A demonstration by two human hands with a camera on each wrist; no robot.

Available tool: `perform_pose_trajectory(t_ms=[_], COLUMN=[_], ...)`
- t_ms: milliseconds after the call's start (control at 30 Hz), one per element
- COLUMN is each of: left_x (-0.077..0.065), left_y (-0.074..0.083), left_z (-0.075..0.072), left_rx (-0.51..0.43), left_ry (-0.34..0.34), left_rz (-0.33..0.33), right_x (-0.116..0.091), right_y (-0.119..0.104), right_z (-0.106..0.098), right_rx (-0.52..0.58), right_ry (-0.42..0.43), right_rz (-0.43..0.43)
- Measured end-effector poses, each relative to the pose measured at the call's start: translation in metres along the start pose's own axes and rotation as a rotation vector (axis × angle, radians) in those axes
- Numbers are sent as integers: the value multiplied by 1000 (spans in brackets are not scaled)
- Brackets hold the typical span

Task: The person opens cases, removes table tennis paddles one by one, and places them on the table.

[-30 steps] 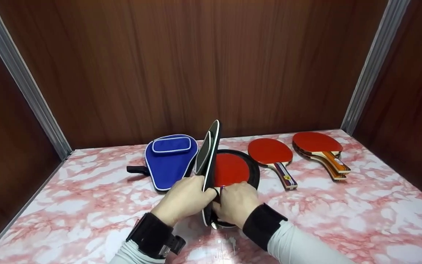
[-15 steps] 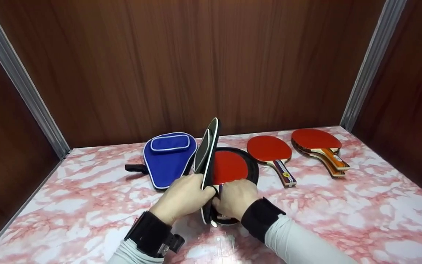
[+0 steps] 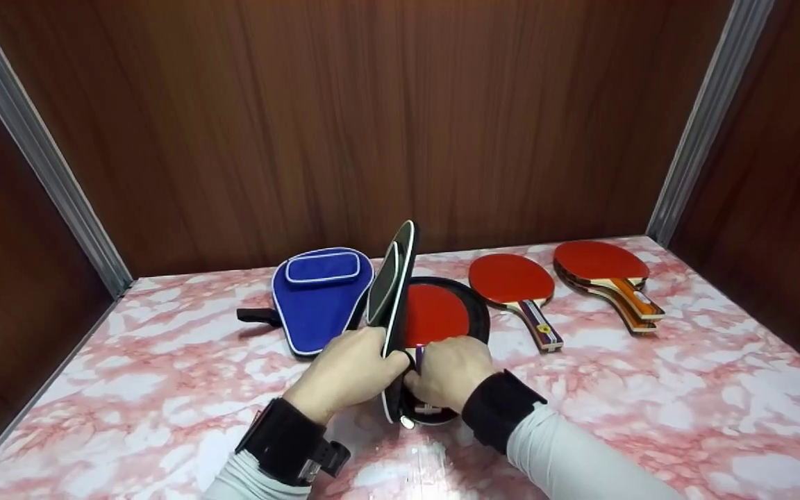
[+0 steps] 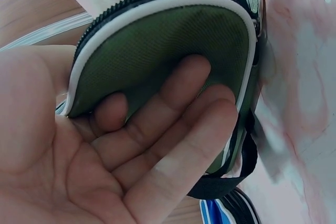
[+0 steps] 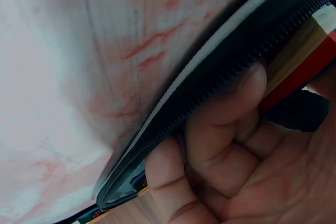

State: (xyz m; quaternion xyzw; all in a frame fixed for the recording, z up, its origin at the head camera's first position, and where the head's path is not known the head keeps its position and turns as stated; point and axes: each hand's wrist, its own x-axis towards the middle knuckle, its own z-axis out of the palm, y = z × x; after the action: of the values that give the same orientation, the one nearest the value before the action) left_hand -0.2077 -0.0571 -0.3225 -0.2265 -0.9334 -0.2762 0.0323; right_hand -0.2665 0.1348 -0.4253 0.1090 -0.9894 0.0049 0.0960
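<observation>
A dark green paddle case with white piping lies unzipped in the middle of the table, its flap (image 3: 384,288) standing nearly upright. My left hand (image 3: 348,368) grips the lower part of that flap; in the left wrist view its fingers curl against the green cloth (image 4: 152,40). Inside the case's black base (image 3: 481,305) rests a red table tennis paddle (image 3: 439,312). My right hand (image 3: 454,371) covers the paddle's handle and holds it, fingers curled. In the right wrist view the fingertips touch the case's zipper edge (image 5: 210,90), beside the wooden handle (image 5: 296,61).
Left of the green case lies a blue paddle case (image 3: 320,305) with a black strap (image 3: 257,316). To the right are a single red paddle (image 3: 511,281) and two stacked paddles (image 3: 601,264). A wooden wall (image 3: 400,125) closes off the back of the marbled table (image 3: 650,403).
My right hand has shifted slightly, and the end of the paddle's handle now shows below it. The left hand still holds the flap up in the same place.
</observation>
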Motion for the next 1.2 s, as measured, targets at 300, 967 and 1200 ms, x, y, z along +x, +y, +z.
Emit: perform_pose_trajectory(t_ms=[300, 967, 1200], left_x=[-2, -1, -1], left_y=[3, 5, 5], left_z=[0, -2, -2], left_rx=[-10, -2, 1], left_ry=[-6, -1, -8], left_rz=[-1, 39, 40], right_x=[-13, -19, -37], right_y=[-7, 2, -5], right_z=[-28, -46, -75], right_rx=[35, 134, 208], right_ry=[-48, -65, -59], right_rz=[41, 80, 66])
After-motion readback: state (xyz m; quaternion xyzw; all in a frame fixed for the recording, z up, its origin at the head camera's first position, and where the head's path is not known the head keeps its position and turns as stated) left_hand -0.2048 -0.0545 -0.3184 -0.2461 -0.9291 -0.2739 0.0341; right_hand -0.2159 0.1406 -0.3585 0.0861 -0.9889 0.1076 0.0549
